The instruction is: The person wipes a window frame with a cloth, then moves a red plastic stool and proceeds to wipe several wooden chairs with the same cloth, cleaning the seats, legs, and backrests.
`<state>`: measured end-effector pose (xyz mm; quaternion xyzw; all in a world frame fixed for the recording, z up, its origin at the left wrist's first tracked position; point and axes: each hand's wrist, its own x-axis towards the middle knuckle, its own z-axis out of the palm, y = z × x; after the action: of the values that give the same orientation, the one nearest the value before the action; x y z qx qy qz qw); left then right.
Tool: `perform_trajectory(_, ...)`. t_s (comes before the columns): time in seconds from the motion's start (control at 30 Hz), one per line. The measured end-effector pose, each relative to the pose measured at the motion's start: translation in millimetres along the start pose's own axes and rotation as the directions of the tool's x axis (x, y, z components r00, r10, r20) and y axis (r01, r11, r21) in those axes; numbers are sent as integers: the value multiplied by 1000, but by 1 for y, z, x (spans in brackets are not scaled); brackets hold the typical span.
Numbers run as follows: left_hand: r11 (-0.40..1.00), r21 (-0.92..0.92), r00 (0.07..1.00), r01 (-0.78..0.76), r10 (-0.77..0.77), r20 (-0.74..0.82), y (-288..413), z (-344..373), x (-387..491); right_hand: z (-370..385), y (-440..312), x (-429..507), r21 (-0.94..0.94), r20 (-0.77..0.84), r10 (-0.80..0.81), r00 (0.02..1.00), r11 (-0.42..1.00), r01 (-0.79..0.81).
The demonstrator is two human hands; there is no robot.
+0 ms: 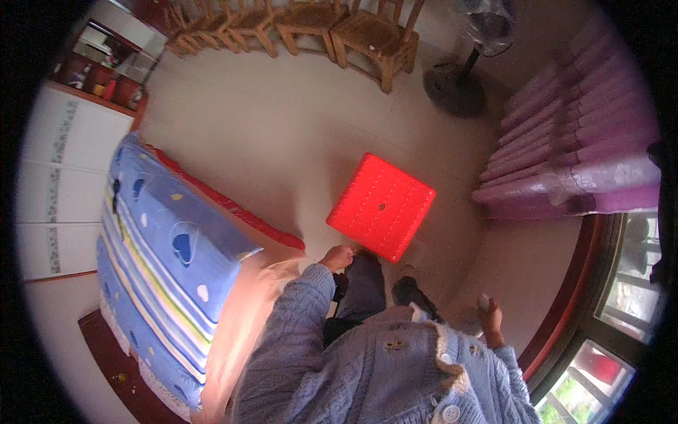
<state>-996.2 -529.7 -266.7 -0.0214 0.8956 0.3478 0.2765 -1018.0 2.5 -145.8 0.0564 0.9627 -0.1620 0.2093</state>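
A red plastic stool point(389, 199) with a square seat and a small centre hole stands on the floor in front of my legs. My left hand point(338, 258) hangs beside my left leg, near the stool's closest edge. Its fingers are curled, and whether they hold anything is not clear. A dark band or object point(340, 286) lies at that wrist. My right hand point(491, 315) is out to the right, by the wall below the window. Something pale shows at its fingertips, too blurred to name. Neither hand touches the stool.
To the left is a bed with a blue patterned cover point(164, 238). Several wooden chairs point(371, 34) line the far side, with a pedestal fan point(455, 87) beside them. A purple curtain point(561, 138) hangs right, above a window point(588, 376). A white cabinet point(79, 185) stands far left.
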Motion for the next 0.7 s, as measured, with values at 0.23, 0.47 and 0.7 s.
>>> perform_trajectory(0.23, 993, 122, 1000, 10, -9, -16, 9, 22, 129, 23, 8, -81, 94, 79, 320, 944, 941, -326)
perform_trajectory(0.47, 977, 210, 993, -20, 44, -111, 14, 27, 199, 32, -44, -131, 168, -114, 436, 893, 894, -415)
perform_trajectory(0.7, 951, 306, 979, -36, -28, 203, -2, -10, 186, 27, -88, -122, 861, 217, 625, 750, 240, -449)
